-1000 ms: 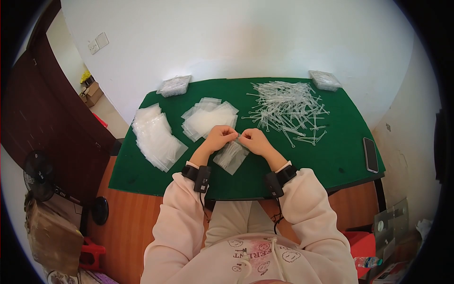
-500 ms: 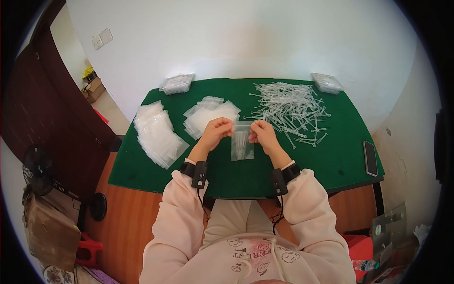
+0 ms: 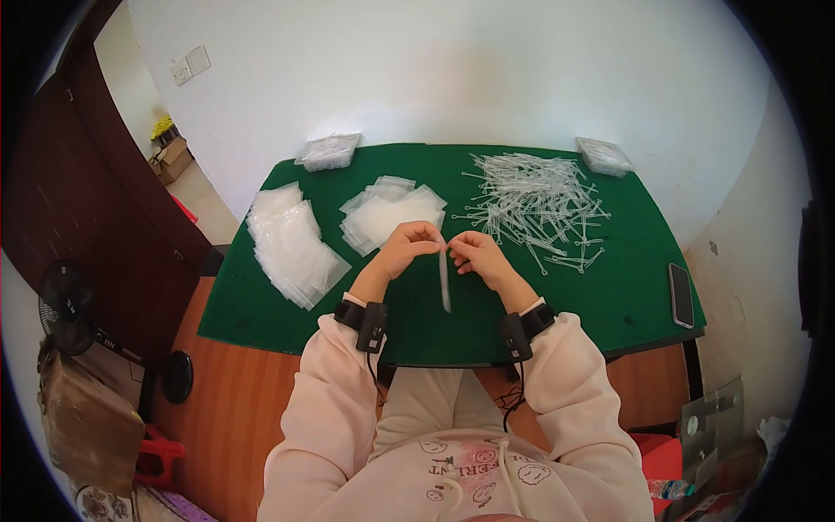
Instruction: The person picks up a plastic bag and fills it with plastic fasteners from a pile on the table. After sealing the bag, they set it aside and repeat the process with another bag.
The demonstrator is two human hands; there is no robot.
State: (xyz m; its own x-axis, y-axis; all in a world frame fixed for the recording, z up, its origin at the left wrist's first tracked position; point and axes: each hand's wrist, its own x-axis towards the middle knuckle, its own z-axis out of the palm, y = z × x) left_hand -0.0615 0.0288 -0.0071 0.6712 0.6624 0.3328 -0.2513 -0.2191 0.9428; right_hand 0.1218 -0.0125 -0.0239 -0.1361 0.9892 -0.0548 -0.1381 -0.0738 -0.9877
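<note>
A clear plastic zip bag point(image 3: 445, 283) hangs upright over the table, seen almost edge-on as a narrow strip. My left hand point(image 3: 410, 247) pinches it at the top between thumb and fingers. From the other side, my right hand point(image 3: 476, 255) meets the same top edge with fingertips pinched and the other fingers curled. What is inside the bag cannot be made out at this angle. Just behind my left hand lies a fanned pile of zip bags point(image 3: 391, 213). Beyond my right hand is a loose heap of clear plastic sticks with looped ends point(image 3: 531, 200).
More zip bags point(image 3: 291, 248) are spread at the left of the green table point(image 3: 374, 339). Packed clear boxes stand at the back left point(image 3: 329, 152) and back right point(image 3: 604, 157). A phone point(image 3: 681, 295) lies near the right edge. Black devices are strapped to both wrists.
The bag has turned from facing me flat, with thin sticks showing inside, to edge-on. My hands have come closer together at its top.
</note>
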